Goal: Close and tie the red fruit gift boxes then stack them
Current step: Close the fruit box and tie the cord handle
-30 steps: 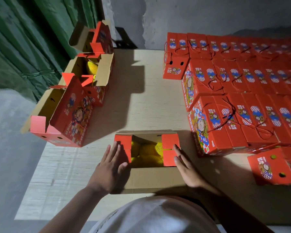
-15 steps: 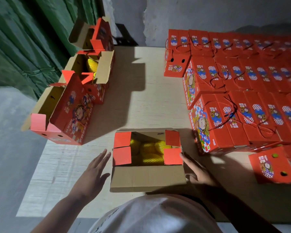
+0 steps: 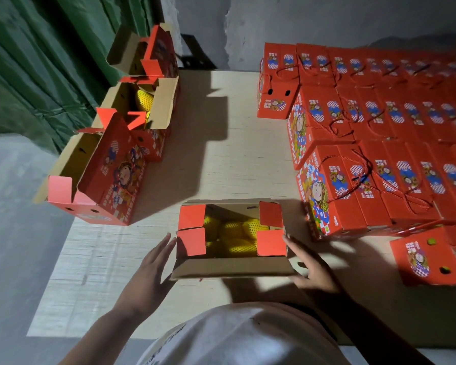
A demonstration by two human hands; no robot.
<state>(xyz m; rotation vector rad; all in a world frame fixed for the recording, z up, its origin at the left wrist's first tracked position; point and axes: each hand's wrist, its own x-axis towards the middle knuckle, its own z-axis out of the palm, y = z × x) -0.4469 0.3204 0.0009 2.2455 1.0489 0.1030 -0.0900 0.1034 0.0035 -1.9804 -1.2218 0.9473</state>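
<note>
Both hands' grip slack beside open box (image 3: 232, 267) (tied boxes (image 3: 379, 180) crowd right)

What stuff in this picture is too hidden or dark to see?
Head view only:
- Yellow netted fruit in the open box: red flaps cover part, so no count.
- Far closed boxes: dim, blurred, cut by the right edge.
- Right hand: partly in shadow.

A pale wooden tabletop (image 3: 237, 143) is lying under hard light, with sharp dark shadows falling across it. A grey plaster wall (image 3: 327, 19) is rising behind it, a green tarpaulin (image 3: 37, 61) is hanging at the left, and grey floor (image 3: 13, 206) is showing below
</note>
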